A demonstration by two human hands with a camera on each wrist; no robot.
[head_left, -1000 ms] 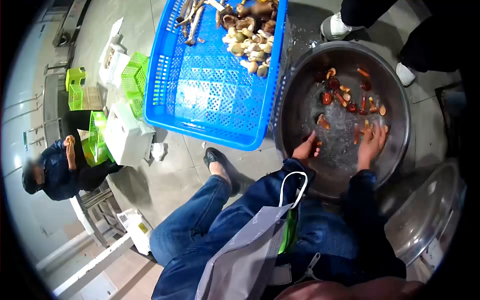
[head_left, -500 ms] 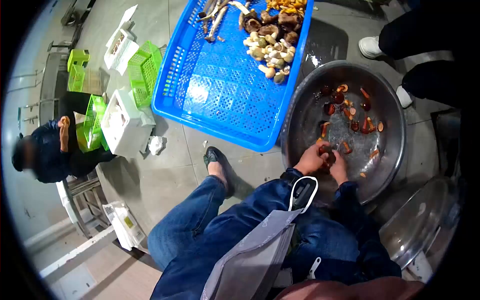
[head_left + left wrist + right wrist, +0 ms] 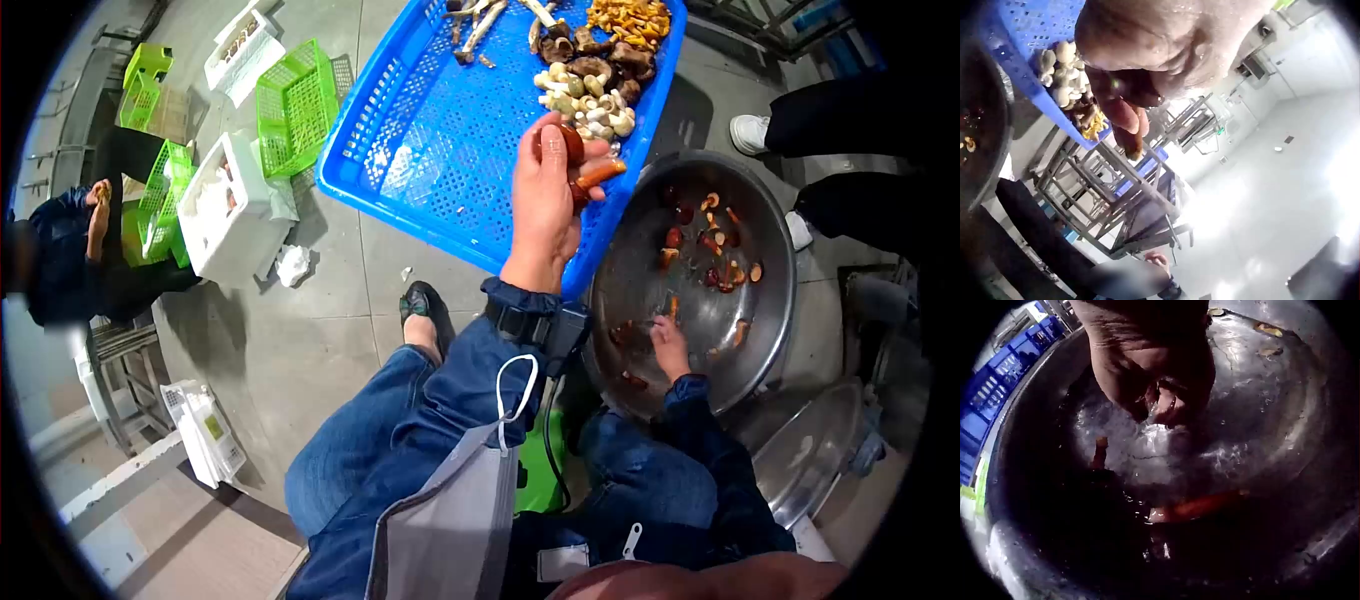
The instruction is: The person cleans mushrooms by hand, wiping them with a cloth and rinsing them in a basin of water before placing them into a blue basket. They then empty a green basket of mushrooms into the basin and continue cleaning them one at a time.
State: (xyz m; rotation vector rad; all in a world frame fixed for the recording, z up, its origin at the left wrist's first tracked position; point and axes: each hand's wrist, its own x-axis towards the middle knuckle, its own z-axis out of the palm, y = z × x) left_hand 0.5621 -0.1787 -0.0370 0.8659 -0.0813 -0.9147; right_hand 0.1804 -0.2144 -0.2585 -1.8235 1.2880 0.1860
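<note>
My left hand holds red-brown mushrooms above the near right side of a blue plastic basket. In the left wrist view an orange-brown mushroom stem pokes out past the fingers, and the palm hides part of the bunch. Low inside a round metal basin of water is my right hand, its fingers loosely bent at the water surface. Just beyond those fingertips lies a mushroom. Several red-capped mushrooms are in the basin's far part.
Pale mushrooms, dark mushrooms and small yellow mushrooms lie in the basket. Another metal basin stands at right. Dark-trousered legs are beyond. White foam boxes and green baskets stand left, near a seated person.
Both hands came together over mushrooms in the basin. The left hand then lifted mushrooms out, up and left over the blue basket, while the right hand stayed low in the basin.
</note>
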